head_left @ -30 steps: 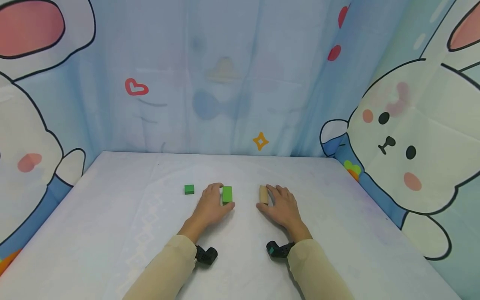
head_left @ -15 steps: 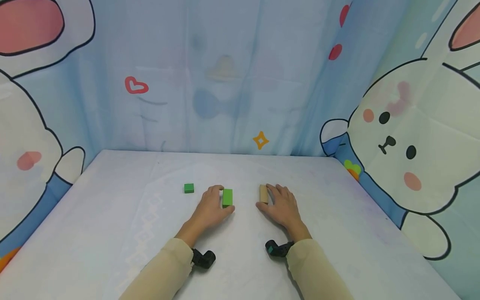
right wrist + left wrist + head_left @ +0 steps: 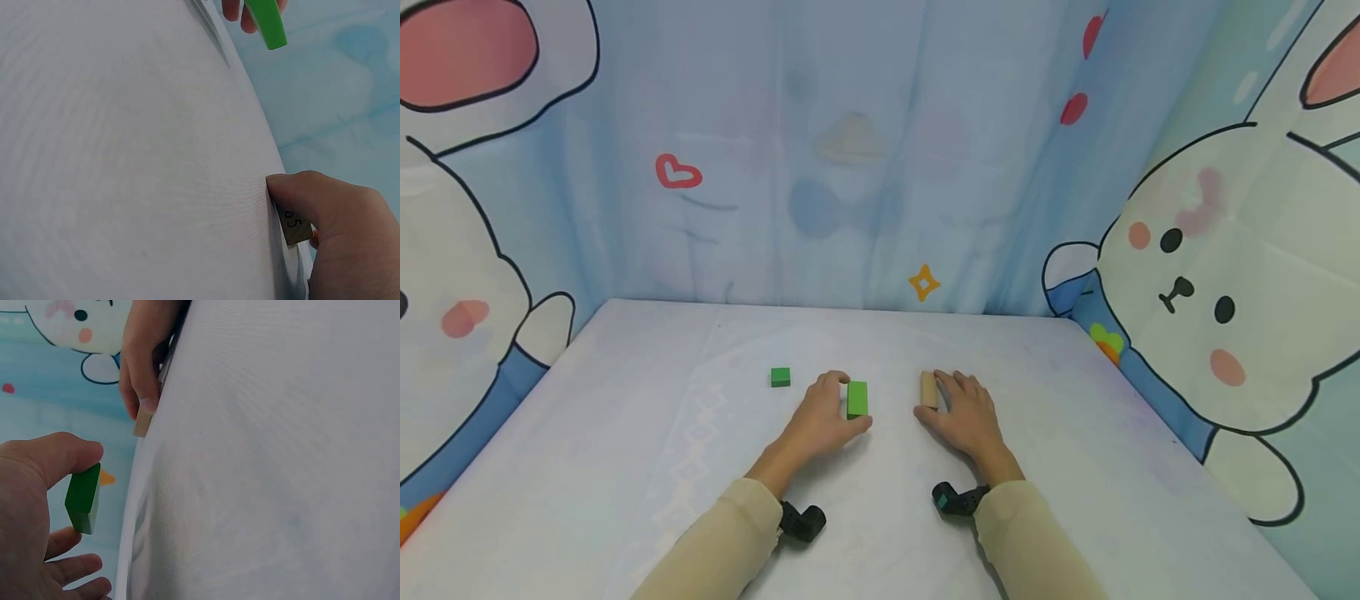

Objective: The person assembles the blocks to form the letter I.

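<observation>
Slightly nearer comes the bright green block (image 3: 857, 400) in my left hand (image 3: 822, 419).
Leftmost, one small green block (image 3: 780, 377) lies on the white table (image 3: 625, 442). Then my left thumb and a finger pinch the bright green block by its near and far ends, seemingly off the table; that small shift suggests it is the piece being worked. Past a gap to the right, my right hand (image 3: 964, 417) pinches the wooden block (image 3: 928, 390) likewise, unmoved. Count: two green blocks, one wooden block, two hands.
</observation>
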Tool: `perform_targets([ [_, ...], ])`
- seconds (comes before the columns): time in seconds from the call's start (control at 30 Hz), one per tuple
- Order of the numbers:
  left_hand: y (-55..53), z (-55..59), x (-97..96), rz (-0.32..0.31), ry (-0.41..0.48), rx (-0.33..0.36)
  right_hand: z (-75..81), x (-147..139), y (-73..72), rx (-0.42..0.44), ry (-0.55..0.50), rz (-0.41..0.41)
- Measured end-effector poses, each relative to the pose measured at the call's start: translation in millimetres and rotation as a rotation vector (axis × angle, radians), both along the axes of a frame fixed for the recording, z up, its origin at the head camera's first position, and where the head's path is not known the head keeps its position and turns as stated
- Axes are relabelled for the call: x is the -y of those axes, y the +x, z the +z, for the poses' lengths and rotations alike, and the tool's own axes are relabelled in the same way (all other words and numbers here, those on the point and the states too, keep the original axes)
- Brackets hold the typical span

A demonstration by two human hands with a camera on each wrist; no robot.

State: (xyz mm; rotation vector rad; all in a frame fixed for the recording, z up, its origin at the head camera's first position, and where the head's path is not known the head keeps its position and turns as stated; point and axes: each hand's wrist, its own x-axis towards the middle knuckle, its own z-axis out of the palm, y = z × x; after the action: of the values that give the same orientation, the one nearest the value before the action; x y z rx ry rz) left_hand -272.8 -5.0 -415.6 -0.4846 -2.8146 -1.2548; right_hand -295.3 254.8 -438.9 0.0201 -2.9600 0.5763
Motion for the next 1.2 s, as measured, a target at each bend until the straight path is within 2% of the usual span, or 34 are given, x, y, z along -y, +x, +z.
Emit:
perform_targets([
  [0.37, 7.5, -1.1, 0.2, -0.01, 0.001, 0.035, -3.7, -1, 0.1, 0.001, 0.003, -0.006],
  [1.2, 20.7, 0.9, 7.3, -0.01, -0.02, -0.002, -2.3, 0, 0.4, -0.007, -0.002, -0.003],
])
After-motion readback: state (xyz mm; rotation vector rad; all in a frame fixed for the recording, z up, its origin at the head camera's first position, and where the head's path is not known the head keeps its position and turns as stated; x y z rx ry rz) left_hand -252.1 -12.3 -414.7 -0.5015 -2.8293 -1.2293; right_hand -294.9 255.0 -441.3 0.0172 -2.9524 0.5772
